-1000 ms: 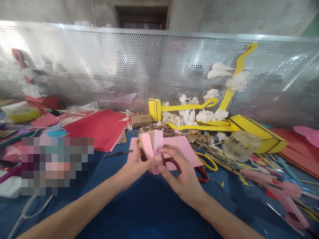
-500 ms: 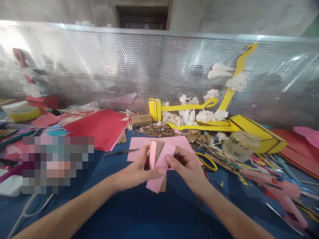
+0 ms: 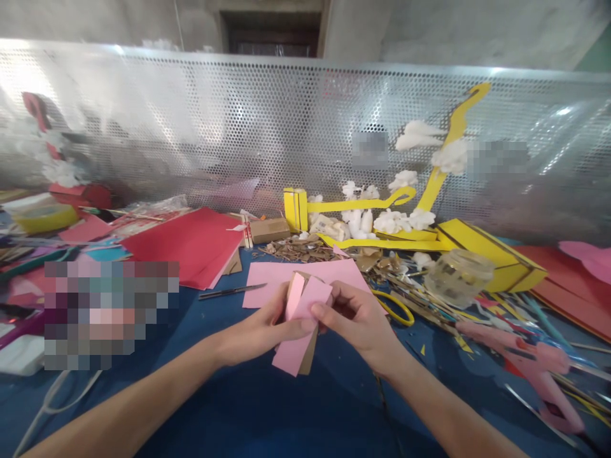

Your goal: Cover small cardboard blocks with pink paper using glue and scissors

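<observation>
My left hand [image 3: 260,329] and my right hand [image 3: 359,321] both pinch a small folded cardboard piece covered with pink paper [image 3: 300,321], held just above the blue table [image 3: 267,407]. Brown cardboard shows at its top and lower edge. The left thumb presses on the pink face; the right fingers grip its right side. Behind it a flat pink paper sheet [image 3: 286,275] lies on the table.
A red paper sheet [image 3: 191,245] and a craft knife [image 3: 229,292] lie to the left. Yellow-handled scissors [image 3: 394,305], a glass jar [image 3: 458,277], a yellow cardboard model with white cotton [image 3: 405,219] and pink cut-outs [image 3: 539,375] are on the right. A perforated metal screen [image 3: 238,133] stands behind.
The pink-covered piece was turned from upright near the pink sheet to a slanted hold lower and closer to me. Both hands kept hold of it throughout.
</observation>
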`<state>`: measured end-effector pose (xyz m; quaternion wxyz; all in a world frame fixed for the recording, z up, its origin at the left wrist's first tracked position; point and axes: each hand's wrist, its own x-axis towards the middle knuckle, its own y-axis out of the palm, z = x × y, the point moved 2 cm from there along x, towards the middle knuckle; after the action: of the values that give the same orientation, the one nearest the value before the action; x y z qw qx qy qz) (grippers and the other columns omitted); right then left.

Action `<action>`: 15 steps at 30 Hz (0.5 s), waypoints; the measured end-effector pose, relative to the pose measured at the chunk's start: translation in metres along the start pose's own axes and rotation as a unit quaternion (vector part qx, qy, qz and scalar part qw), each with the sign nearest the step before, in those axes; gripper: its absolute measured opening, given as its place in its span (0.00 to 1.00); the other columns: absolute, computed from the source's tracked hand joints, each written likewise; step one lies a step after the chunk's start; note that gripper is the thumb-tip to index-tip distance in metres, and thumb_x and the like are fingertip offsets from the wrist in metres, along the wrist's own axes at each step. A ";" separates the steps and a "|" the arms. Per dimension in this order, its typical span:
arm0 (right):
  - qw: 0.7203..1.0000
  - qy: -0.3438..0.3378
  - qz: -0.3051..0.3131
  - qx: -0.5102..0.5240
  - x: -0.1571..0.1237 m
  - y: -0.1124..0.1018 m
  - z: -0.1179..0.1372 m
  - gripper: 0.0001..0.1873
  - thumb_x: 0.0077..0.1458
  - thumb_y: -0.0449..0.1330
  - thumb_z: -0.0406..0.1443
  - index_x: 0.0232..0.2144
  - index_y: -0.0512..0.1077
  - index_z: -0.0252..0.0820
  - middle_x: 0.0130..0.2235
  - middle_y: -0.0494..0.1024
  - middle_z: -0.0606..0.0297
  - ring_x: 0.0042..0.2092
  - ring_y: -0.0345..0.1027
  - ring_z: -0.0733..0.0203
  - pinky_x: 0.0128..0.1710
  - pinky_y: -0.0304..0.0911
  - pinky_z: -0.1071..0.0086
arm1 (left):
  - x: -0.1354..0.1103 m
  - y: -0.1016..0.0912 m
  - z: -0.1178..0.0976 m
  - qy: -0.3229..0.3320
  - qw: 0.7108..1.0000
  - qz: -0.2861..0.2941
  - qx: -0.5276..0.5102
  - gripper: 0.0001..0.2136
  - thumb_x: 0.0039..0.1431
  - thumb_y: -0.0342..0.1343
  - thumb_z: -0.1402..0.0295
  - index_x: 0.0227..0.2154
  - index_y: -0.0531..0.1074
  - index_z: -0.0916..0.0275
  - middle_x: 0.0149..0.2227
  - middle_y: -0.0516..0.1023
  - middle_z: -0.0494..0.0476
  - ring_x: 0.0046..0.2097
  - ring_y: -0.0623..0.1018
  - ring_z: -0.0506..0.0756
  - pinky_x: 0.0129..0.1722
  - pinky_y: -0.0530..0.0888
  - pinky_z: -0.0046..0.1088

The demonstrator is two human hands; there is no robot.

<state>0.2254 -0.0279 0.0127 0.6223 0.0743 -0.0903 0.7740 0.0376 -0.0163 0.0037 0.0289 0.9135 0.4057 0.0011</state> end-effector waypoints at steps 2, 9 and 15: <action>1.000 0.003 0.005 0.005 0.001 -0.001 0.001 0.23 0.49 0.74 0.49 0.23 0.69 0.42 0.24 0.74 0.69 0.27 0.65 0.65 0.28 0.63 0.71 | 0.001 -0.001 0.002 -0.005 1.000 0.003 0.013 0.29 0.63 0.63 0.55 0.64 0.61 0.53 0.61 0.71 0.61 0.63 0.69 0.65 0.59 0.68 0.44; 1.000 -0.001 -0.003 0.024 0.001 0.002 0.000 0.24 0.47 0.75 0.50 0.24 0.67 0.43 0.25 0.70 0.72 0.26 0.62 0.67 0.27 0.62 0.71 | 0.001 -0.002 0.010 -0.012 0.998 0.001 0.056 0.35 0.57 0.67 0.63 0.64 0.57 0.52 0.44 0.71 0.52 0.44 0.73 0.56 0.40 0.73 0.33; 0.999 0.000 0.001 0.039 -0.001 0.005 -0.003 0.23 0.51 0.73 0.51 0.25 0.67 0.43 0.25 0.70 0.72 0.27 0.65 0.66 0.28 0.64 0.70 | 0.001 0.001 0.003 0.007 0.998 -0.011 0.055 0.33 0.59 0.66 0.59 0.63 0.59 0.54 0.52 0.71 0.58 0.55 0.71 0.63 0.54 0.71 0.42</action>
<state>0.2209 -0.0292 0.0093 0.6184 0.0982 -0.0603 0.7774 0.0391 -0.0164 0.0004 -0.0237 0.9091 0.4156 -0.0153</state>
